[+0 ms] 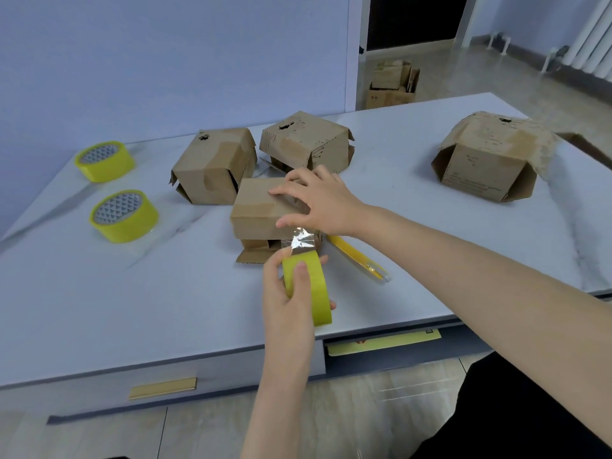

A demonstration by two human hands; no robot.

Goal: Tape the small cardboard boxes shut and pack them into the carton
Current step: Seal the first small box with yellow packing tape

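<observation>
Small cardboard box [261,207]: mid-table [132,293], near edge.
Right hand [318,200]: fingers spread flat on top, thumb pinning tape end.
Left hand [284,303]: curled round yellow tape roll [318,293], clear strip [299,240] drawn out.
Advised: keep strip taut, centre on seam, press flat before cutting.

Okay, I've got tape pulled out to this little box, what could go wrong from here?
The clear tape strip between the roll and the box already looks crinkled, so it may stick to itself or seal badly. The yellow cutter lies just under your right forearm; you might bump it.
</observation>
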